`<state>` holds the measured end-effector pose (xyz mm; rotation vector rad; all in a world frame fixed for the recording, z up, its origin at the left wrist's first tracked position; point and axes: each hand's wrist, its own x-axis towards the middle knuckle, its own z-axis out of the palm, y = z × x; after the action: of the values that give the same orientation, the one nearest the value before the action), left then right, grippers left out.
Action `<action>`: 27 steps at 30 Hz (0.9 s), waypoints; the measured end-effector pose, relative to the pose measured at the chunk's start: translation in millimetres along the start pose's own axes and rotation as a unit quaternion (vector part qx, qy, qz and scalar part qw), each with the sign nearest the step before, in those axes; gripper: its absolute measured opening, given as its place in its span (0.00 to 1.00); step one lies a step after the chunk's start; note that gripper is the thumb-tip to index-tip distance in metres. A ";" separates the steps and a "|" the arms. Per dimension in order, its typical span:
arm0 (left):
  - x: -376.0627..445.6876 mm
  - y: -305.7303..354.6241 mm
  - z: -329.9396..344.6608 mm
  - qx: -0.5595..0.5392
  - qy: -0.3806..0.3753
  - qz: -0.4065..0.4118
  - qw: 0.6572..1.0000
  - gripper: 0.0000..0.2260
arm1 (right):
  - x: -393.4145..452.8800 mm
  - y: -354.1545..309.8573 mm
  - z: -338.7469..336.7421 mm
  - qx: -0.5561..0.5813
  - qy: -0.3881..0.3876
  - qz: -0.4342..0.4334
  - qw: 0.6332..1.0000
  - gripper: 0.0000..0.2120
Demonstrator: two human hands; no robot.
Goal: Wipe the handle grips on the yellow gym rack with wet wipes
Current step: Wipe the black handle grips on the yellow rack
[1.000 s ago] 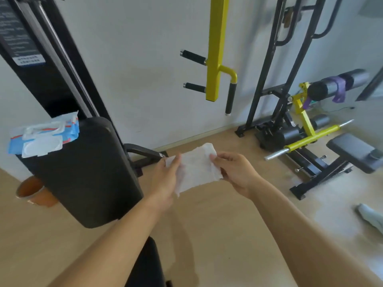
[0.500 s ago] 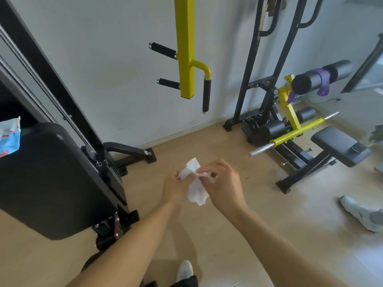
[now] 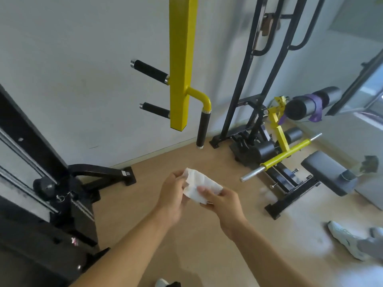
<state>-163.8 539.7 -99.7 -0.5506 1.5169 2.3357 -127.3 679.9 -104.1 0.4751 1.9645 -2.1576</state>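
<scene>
A yellow rack post [image 3: 181, 59] hangs down at the top centre. Two black grips stick out to its left, an upper grip [image 3: 149, 71] and a lower grip [image 3: 155, 110]. A third black grip [image 3: 202, 129] hangs vertically from a curved yellow tube on the right. Below the post, over the wooden floor, a folded white wet wipe [image 3: 200, 185] is held between both hands. My left hand [image 3: 173, 195] pinches its left end and my right hand [image 3: 220, 200] grips its right side. The hands are well below the grips and touch none.
A black cable machine [image 3: 41, 183] with a floor foot fills the left. A black frame [image 3: 259, 69] stands against the wall on the right, with a yellow-and-black bench [image 3: 290, 154] at its base. Another person's white shoe [image 3: 344, 239] lies at lower right.
The view has swung right, and the padded seat with the wipe pack has left the frame. The wipe went from spread flat to bunched, then folded between both hands.
</scene>
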 end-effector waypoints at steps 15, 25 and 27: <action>97.0 67.4 34.6 0.155 0.056 0.183 0.969 0.10 | 161.3 -88.7 18.7 -0.088 0.091 -0.178 0.976 0.07; 120.8 63.5 84.5 0.160 0.125 0.241 0.949 0.16 | 213.6 -94.3 -5.9 -0.089 -0.029 -0.222 0.970 0.21; 121.7 57.0 98.1 0.143 0.117 0.244 0.952 0.20 | 220.1 -97.7 -7.8 -0.083 -0.043 -0.225 0.970 0.19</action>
<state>-311.6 612.3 -75.3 -0.4251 2.2790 2.3774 -365.3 715.1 -91.8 -0.1034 2.3551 -2.1724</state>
